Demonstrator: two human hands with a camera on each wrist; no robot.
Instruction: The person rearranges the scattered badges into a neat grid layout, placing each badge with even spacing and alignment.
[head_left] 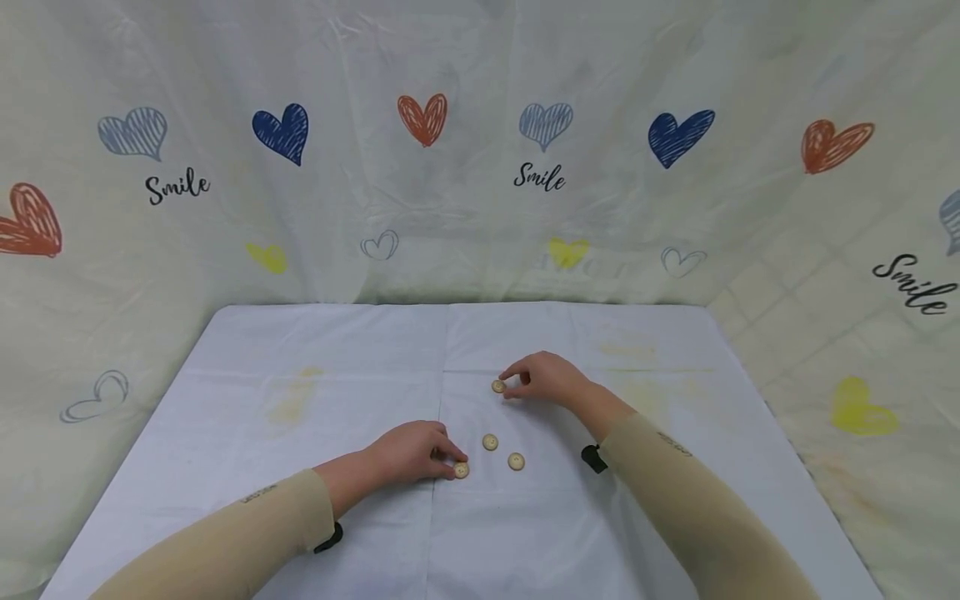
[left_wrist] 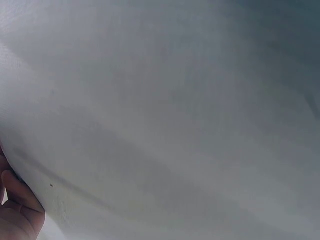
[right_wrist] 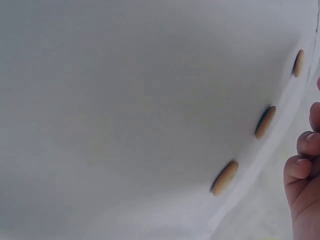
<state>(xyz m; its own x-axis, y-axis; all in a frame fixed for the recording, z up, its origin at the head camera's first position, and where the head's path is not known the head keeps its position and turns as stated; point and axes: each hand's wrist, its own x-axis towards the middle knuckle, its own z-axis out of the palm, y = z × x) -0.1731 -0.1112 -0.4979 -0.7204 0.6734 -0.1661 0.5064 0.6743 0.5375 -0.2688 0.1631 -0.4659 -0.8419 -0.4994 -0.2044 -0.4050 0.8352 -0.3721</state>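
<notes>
Near the middle of the white-covered table my left hand (head_left: 411, 451) pinches a round wooden button (head_left: 461, 471) at its edge, thumb and forefinger right at it. Farther back, my right hand (head_left: 550, 379) holds a similar button (head_left: 498, 387) between thumb and forefinger. Between the two hands, a third button (head_left: 490, 442) and a fourth button (head_left: 516, 461) lie flat on the cloth. In the left wrist view only part of the left hand (left_wrist: 20, 210) shows at the lower left. The right hand's curled fingers (right_wrist: 300, 169) appear at the right edge of the right wrist view.
A white cloth (head_left: 300, 492) with faint yellow stains covers the table. Behind and around it hangs a pale curtain (head_left: 472, 200) printed with hearts and the word Smile. Each wrist carries a dark strap, such as the right strap (head_left: 594, 458).
</notes>
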